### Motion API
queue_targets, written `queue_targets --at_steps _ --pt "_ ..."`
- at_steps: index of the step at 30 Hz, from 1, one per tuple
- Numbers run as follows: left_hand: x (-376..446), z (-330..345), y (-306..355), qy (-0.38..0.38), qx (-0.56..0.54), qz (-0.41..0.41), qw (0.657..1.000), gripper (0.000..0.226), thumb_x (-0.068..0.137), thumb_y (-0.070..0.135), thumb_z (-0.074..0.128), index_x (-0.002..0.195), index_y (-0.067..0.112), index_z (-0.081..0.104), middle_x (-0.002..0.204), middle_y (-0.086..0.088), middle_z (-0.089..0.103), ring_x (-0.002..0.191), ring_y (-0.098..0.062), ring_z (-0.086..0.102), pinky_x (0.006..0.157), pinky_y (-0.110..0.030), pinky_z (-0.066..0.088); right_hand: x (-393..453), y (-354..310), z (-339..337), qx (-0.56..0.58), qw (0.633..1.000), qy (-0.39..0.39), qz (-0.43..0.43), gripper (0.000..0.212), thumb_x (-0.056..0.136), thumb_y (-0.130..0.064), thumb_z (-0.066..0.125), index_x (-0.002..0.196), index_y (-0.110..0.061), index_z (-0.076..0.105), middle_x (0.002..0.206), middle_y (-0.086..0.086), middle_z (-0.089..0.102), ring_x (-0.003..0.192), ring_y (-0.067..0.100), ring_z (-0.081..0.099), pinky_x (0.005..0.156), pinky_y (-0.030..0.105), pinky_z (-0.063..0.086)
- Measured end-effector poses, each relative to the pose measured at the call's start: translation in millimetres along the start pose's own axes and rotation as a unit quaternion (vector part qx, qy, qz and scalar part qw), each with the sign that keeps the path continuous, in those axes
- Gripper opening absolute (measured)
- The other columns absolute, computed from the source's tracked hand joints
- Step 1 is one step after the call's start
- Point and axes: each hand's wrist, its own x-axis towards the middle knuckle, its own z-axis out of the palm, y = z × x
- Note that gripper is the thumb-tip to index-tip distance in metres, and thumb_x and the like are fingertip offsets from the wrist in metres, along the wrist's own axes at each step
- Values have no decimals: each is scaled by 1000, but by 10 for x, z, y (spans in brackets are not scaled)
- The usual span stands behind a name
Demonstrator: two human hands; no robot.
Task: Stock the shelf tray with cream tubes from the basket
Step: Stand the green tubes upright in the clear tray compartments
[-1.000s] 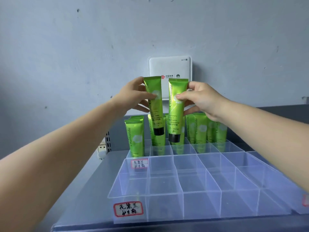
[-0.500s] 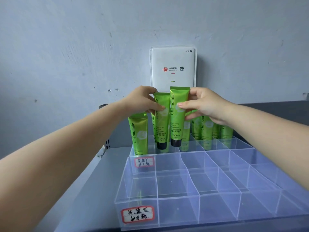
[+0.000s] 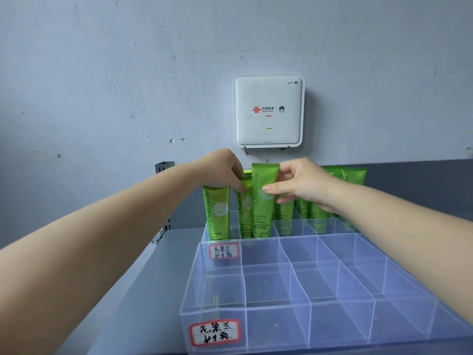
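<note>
Both tubes sink lower than a second ago: left hand point(image 3: 225, 172) grips one tube point(image 3: 244, 208), right hand point(image 3: 298, 185) pinches another point(image 3: 262, 201), seating them upright in the clear tray's point(image 3: 256, 307) back row; releasing likely comes next.

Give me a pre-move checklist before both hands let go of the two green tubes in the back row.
1. Right hand pinches the taller green Chamomile cream tube: ok.
2. Left hand grips the shorter green tube beside it: ok.
3. Both tubes upright, caps down in the back row of the clear plastic divided tray: ok.
4. Tubes fully seated on the tray floor: cannot tell, the caps are blurred behind the divider.
5. Neighbouring green tube at far left standing upright: ok.
6. Front compartments free for more stock: ok.
</note>
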Motion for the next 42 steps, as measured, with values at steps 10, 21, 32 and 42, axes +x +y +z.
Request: queue_targets --at_steps 10,21,32,42 --pt "-60 -67 -8 28 -18 5 999 16 83 19 66 98 16 71 87 2 64 81 -13 56 64 -17 43 -58 6 183 -64 997 -36 21 15 81 -6 70 94 -1 66 88 11 69 77 19 65 70 28 57" --pt "-158 -375 138 129 -53 -9 990 10 85 18 61 85 13 70 90 -6 71 72 -15 55 66 -24 43 -97 -120 136 -190 981 10 -28 31 78 -18 74 106 -13 61 89 0 62 71 16 57 71 30 50" --pt "-267 -92 1065 164 153 58 973 28 88 26 54 115 24 58 107 9 64 95 -19 56 81 -27 36 -771 -164 -730 -505 857 79 -59 35 88 -38 57 119 -24 55 118 -4 58 110 21 54 81 31 45" --pt "-179 646 2466 123 212 180 953 44 89 35 50 132 27 45 125 1 55 117 -22 50 93 -32 34 -1876 142 -1871 -650 755 78 23 45 92 -45 47 131 -22 45 127 0 51 120 23 43 96 38 37"
